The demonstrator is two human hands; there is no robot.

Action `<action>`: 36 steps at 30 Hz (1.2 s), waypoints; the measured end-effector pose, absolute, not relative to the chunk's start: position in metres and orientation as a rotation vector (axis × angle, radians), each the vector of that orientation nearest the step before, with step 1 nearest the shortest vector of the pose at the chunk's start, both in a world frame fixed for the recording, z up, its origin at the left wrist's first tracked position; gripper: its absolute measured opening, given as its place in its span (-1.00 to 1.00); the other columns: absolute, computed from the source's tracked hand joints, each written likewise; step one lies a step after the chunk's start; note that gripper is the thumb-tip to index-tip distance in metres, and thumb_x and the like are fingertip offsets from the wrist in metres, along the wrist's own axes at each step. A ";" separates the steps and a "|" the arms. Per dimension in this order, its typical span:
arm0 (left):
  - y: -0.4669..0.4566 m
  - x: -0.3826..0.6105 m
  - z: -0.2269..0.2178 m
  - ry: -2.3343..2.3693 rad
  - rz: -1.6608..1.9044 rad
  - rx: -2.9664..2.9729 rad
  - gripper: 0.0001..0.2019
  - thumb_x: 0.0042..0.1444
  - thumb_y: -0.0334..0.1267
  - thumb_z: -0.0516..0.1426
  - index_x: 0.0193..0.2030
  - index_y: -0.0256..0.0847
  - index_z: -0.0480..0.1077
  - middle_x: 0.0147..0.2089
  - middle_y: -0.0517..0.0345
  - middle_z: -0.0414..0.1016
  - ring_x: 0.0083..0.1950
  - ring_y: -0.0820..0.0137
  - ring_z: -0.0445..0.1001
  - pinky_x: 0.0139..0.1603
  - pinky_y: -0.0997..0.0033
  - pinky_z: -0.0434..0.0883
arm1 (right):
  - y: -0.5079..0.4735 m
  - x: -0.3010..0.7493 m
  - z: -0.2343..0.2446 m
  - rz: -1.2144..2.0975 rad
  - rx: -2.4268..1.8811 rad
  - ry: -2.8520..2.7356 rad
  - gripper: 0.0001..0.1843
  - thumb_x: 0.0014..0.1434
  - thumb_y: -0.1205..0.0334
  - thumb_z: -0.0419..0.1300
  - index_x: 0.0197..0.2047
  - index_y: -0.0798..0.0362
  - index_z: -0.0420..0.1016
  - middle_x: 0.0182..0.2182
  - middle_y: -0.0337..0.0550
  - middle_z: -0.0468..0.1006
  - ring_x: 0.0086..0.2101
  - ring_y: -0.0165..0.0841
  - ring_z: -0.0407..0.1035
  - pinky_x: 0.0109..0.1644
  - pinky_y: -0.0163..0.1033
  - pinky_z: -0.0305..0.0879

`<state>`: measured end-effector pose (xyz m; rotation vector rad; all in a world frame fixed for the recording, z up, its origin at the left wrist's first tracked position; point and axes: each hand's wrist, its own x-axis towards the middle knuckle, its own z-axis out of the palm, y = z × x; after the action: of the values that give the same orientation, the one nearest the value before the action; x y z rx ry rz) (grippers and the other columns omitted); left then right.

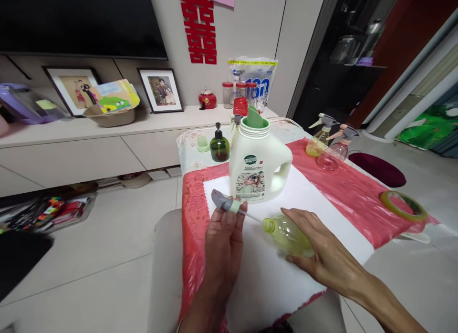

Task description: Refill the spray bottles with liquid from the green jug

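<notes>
The left hand (226, 234) pinches the grey trigger-sprayer head (221, 200) near its pale-green collar. Its dip tube (252, 215) points to the mouth of the tilted translucent yellow-green bottle (288, 235), gripped by the right hand (322, 249) over white sheeting (265, 280); whether the tube sits inside, I cannot tell. A pale handled jug (246, 154) stands beyond.

Single head-worn view, facing forward, down; red-covered table (343, 190) near (wall (254, 23) beyond).
</notes>
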<state>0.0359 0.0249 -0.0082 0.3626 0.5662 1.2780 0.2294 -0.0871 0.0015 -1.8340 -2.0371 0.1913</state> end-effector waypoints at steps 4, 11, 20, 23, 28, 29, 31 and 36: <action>0.015 0.040 -0.007 0.564 1.189 0.461 -0.66 -0.05 -0.27 0.46 -0.12 -0.21 0.56 -0.12 0.18 0.60 -0.05 0.42 0.60 0.22 0.33 0.49 | -0.082 0.214 0.002 0.207 -1.751 -1.965 -0.12 0.22 0.18 0.25 0.48 -0.18 -0.10 0.27 0.01 0.22 0.24 -0.13 0.21 0.25 0.12 0.39; 0.006 0.038 -0.014 0.498 1.141 0.593 -0.71 0.06 -0.20 0.39 -0.07 -0.16 0.58 -0.04 0.11 0.63 0.04 0.30 0.57 0.24 0.24 0.43 | -0.075 0.197 0.000 0.239 -1.703 -1.867 -0.12 0.22 0.18 0.25 0.50 -0.17 -0.07 0.25 0.02 0.19 0.22 -0.16 0.23 0.23 0.02 0.42; 0.003 0.038 -0.014 0.506 1.110 0.576 -0.68 0.01 -0.16 0.42 -0.09 -0.15 0.59 -0.04 0.10 0.64 0.09 0.24 0.57 0.37 0.07 0.30 | -0.075 0.192 -0.006 0.187 -1.641 -1.880 -0.17 0.24 0.21 0.22 0.48 -0.11 -0.04 0.26 0.05 0.20 0.25 -0.12 0.18 0.25 0.06 0.39; 0.000 0.038 -0.015 0.509 1.087 0.608 -0.67 0.03 -0.12 0.40 -0.07 -0.15 0.58 -0.05 0.08 0.63 0.09 0.22 0.56 0.34 0.07 0.33 | -0.076 0.193 -0.008 0.199 -1.643 -1.857 -0.15 0.22 0.21 0.24 0.48 -0.11 -0.04 0.26 0.05 0.22 0.25 -0.10 0.20 0.23 0.06 0.41; -0.001 0.039 -0.016 0.566 1.124 0.667 -0.64 -0.05 -0.17 0.44 -0.09 -0.12 0.56 -0.06 0.13 0.60 0.03 0.30 0.53 0.20 0.22 0.40 | -0.079 0.188 -0.012 0.144 -1.605 -1.845 -0.15 0.21 0.25 0.23 0.48 -0.11 -0.02 0.25 0.08 0.23 0.23 -0.06 0.22 0.19 0.09 0.43; -0.001 0.039 -0.016 0.590 1.127 0.660 -0.63 -0.09 -0.18 0.46 -0.12 -0.12 0.56 -0.09 0.14 0.60 0.00 0.31 0.54 0.17 0.24 0.42 | -0.079 0.187 -0.013 0.137 -1.597 -1.838 -0.15 0.21 0.25 0.23 0.48 -0.10 -0.02 0.25 0.08 0.24 0.23 -0.06 0.22 0.19 0.09 0.43; 0.000 0.039 -0.016 0.626 1.115 0.639 -0.61 -0.15 -0.18 0.49 -0.16 -0.15 0.57 -0.14 0.15 0.60 -0.04 0.31 0.53 0.15 0.25 0.42 | -0.080 0.185 -0.015 0.143 -1.585 -1.819 -0.15 0.21 0.24 0.24 0.48 -0.09 -0.01 0.26 0.08 0.24 0.24 -0.07 0.21 0.21 0.09 0.42; 0.000 0.038 -0.013 0.633 1.107 0.638 -0.63 -0.12 -0.14 0.47 -0.14 -0.16 0.60 -0.13 0.09 0.64 -0.02 0.27 0.54 0.14 0.22 0.42 | -0.082 0.183 -0.020 0.183 -1.559 -1.749 -0.13 0.21 0.22 0.27 0.48 -0.10 -0.02 0.26 0.05 0.23 0.24 -0.10 0.22 0.21 0.04 0.42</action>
<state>0.0377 0.0001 -0.0129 0.6380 0.6335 1.1067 0.1831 -0.0824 -0.0203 -1.5594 -1.7494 0.1833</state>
